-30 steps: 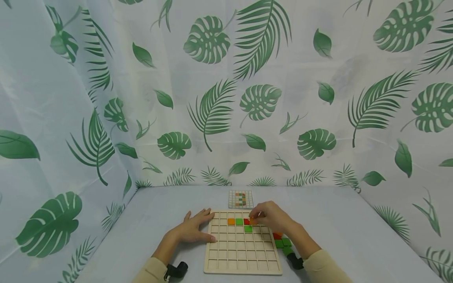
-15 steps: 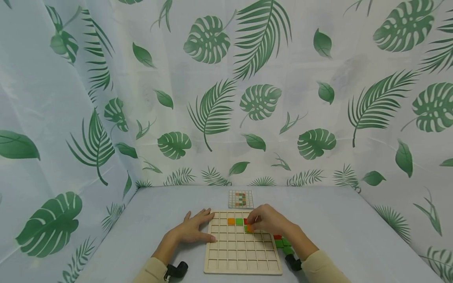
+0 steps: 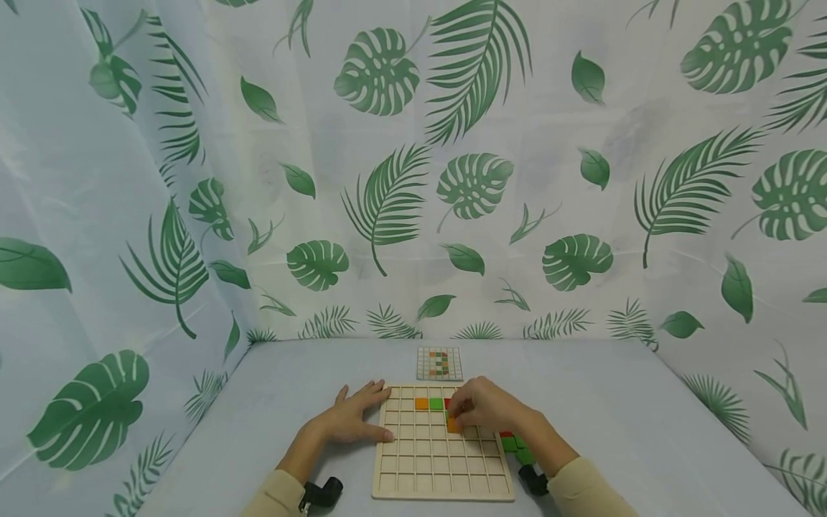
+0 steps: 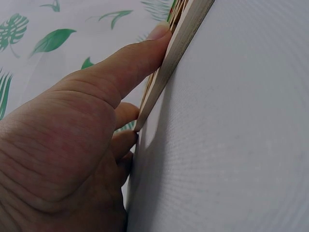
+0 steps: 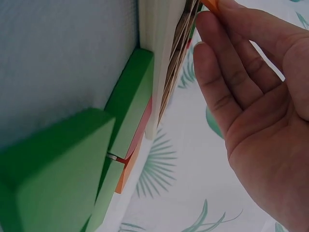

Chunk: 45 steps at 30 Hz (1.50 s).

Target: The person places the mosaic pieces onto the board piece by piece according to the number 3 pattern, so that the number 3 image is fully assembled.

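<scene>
A wooden grid board (image 3: 413,459) lies on the table. Along its left edge rests my left hand (image 3: 352,416), fingers spread and thumb on the rim; the left wrist view shows the thumb (image 4: 140,58) over the board's side. My right hand (image 3: 487,403) pinches an orange square tile (image 3: 455,425) between thumb and fingertips, close over the board's upper right part. In the right wrist view the orange tile (image 5: 211,5) shows only at the top edge. Set in an upper row are an orange tile (image 3: 422,404), a green tile (image 3: 436,404) and a partly covered red tile (image 3: 448,404).
Behind the board lies a pattern card (image 3: 439,364) with a small coloured grid. Loose green tiles (image 3: 515,444) and a red tile (image 3: 507,434) lie against the board's right side, partly under the right forearm. A leaf-printed curtain (image 3: 400,215) stands behind the table.
My right hand has moved the orange tile from the upper row, right of the red tile, toward me and slightly left. It now hangs lower over the board. My left hand has stayed put.
</scene>
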{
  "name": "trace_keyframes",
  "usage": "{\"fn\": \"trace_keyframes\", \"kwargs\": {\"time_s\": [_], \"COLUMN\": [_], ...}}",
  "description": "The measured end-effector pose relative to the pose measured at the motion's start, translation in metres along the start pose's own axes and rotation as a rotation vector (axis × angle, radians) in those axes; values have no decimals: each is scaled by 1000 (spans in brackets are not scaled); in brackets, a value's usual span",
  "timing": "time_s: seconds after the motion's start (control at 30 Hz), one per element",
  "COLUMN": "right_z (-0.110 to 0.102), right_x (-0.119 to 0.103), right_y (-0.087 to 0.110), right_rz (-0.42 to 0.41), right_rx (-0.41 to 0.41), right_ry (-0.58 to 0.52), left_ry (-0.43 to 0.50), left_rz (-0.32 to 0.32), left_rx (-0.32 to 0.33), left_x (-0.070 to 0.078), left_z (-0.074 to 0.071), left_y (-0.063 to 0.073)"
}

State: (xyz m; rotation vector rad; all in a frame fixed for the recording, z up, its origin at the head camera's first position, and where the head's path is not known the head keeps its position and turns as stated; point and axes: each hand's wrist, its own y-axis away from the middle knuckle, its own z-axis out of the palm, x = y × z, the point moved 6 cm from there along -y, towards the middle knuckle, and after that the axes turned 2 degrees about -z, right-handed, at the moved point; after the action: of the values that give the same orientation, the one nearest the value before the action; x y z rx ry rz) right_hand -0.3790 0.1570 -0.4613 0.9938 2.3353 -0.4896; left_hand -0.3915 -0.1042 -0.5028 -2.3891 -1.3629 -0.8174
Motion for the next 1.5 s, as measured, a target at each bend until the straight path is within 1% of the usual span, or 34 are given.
{"fn": "trace_keyframes", "kwargs": {"time_s": [0.23, 0.43, 0.53, 0.73, 0.97, 1.23, 1.5], "right_z": [2, 5, 5, 6, 7, 8, 9], "right_x": [-1, -2, -3, -1, 1, 1, 2], "right_y": [0, 1, 1, 1, 1, 1, 1], "right_rz": [35, 15, 11, 41, 49, 29, 64], "right_rx": [-35, -59, -58, -59, -64, -61, -64], "right_ry": [-29, -41, -36, -24, -21, -31, -20], "left_ry": [-8, -6, -6, -9, -1, 4, -3], "left_rz": [0, 2, -1, -5, -4, 3, -6], "left_rx": [-5, -8, -7, -7, -4, -4, -2], "left_x": [-1, -3, -3, -3, -4, -5, -6], "left_z": [0, 1, 1, 1, 1, 0, 1], "left_y": [-1, -1, -1, -2, -2, -2, -2]}}
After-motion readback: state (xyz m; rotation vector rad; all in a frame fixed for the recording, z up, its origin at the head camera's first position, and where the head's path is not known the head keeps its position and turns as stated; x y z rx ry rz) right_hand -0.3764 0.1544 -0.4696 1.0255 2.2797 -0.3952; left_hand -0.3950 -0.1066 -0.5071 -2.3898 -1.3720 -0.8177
